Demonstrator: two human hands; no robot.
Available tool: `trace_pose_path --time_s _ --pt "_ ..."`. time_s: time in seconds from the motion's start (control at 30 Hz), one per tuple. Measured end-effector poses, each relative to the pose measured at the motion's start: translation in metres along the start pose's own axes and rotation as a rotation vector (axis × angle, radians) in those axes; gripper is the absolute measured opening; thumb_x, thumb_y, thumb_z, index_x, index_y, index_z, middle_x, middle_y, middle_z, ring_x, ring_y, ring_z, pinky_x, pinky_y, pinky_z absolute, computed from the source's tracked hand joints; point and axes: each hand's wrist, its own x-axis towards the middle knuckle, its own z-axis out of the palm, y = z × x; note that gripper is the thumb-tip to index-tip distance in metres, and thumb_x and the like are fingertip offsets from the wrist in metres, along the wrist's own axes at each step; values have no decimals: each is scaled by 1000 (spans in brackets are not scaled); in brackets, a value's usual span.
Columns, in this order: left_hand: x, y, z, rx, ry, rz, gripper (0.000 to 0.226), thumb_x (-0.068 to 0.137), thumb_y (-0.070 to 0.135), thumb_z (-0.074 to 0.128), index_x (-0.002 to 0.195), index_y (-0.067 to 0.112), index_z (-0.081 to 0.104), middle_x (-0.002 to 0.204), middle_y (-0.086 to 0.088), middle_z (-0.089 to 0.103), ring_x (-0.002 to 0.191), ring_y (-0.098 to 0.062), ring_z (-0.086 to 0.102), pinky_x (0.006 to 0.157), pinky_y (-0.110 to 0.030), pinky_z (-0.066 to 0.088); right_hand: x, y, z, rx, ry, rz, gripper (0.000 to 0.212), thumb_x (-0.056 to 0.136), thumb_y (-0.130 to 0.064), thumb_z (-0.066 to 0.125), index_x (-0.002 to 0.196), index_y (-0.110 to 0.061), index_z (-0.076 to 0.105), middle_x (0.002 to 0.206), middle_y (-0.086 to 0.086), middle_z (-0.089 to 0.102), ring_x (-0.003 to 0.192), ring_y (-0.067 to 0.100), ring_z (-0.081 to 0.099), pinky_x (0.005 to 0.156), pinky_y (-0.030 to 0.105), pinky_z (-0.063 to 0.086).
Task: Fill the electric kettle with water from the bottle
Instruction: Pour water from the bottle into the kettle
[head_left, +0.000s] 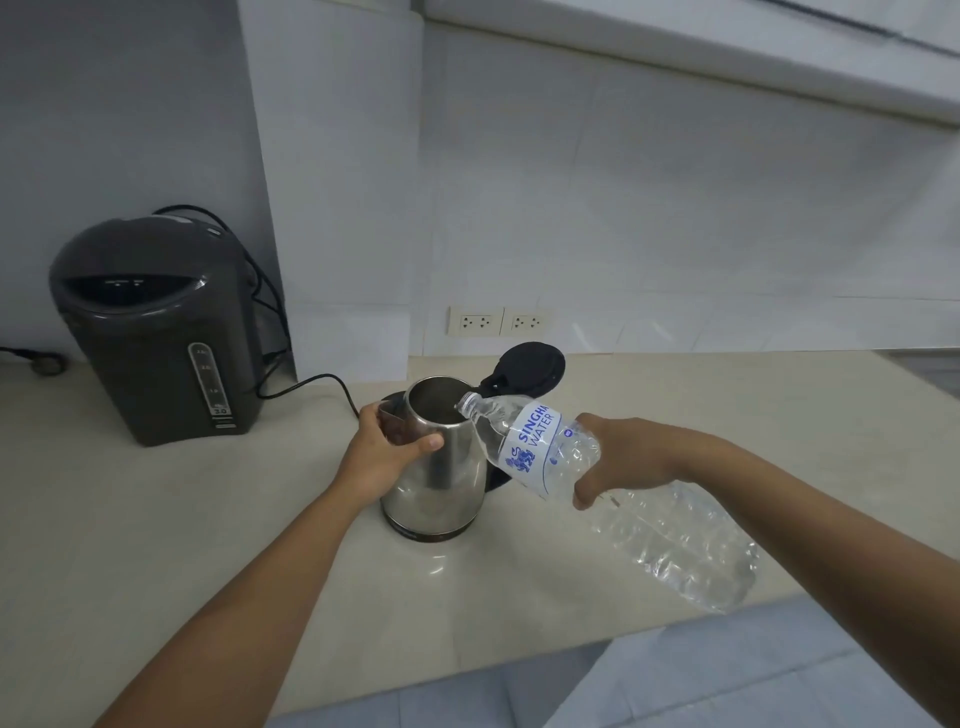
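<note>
A steel electric kettle (441, 478) stands on the beige counter (208, 519) with its black lid (527, 366) flipped up behind it. My left hand (382, 449) grips the kettle's upper left side, thumb across the front. My right hand (623, 460) holds a clear plastic water bottle (665, 525) around its middle. The bottle is tilted, uncapped mouth (467, 402) resting at the kettle's right rim, base raised toward me. Water shows inside the bottle; I cannot tell whether any stream leaves it.
A dark grey hot-water dispenser (156, 332) stands at the back left with black cords (306, 384) trailing toward the kettle. Two wall sockets (498, 321) sit behind the kettle. The counter's front edge (467, 670) runs below my arms.
</note>
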Motion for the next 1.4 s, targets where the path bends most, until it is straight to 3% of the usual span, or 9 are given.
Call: trace_pose_path --time_s 0.27,0.43,0.63,0.8,1.03,1.2,1.4 --pt "2 -4 -1 8 3 33 78 63 44 89 121 29 39 103 12 60 95 1 59 73 -19 44 -1 -5 2 4 -4 27 85 62 -52 80 132 -36 36 99 -6 63 87 17 64 83 37 55" --pt "2 -5 -2 2 -12 39 82 60 49 88 122 29 39 102 13 60 94 3 59 72 -18 43 0 -8 2 20 -39 50 85 60 -52 80 131 -37 37 97 1 63 75 21 61 68 33 52" --pt "2 -5 -2 -20 -15 36 95 43 66 82 121 30 40 101 12 61 94 -1 61 76 -22 46 -2 -9 -1 14 -48 47 84 63 -50 81 133 -35 37 94 -1 62 75 19 61 71 36 55" --pt "2 -7 -3 -41 -16 37 96 44 64 84 123 30 40 102 12 61 96 -3 61 82 -25 48 -2 -8 -4 -6 -57 48 88 64 -51 80 137 -35 34 95 1 62 73 20 62 76 37 56" --pt "-3 -3 -4 -35 -25 16 96 45 64 82 123 32 37 108 15 59 101 7 56 76 -16 42 1 -6 -7 -25 -69 37 87 63 -53 80 136 -36 34 95 2 64 73 20 61 71 34 54" --pt "-2 -6 -4 -26 -29 10 83 62 45 88 124 31 36 109 17 58 100 10 53 77 -15 40 1 -5 -7 -42 -61 27 86 61 -53 79 133 -36 36 98 4 66 74 21 63 70 35 54" --pt "-3 -4 -3 -39 -27 -1 87 55 49 85 123 30 36 110 13 59 104 6 54 88 -23 42 0 -3 -5 -38 -40 17 89 62 -54 79 136 -36 34 90 -4 60 75 17 62 72 34 55"
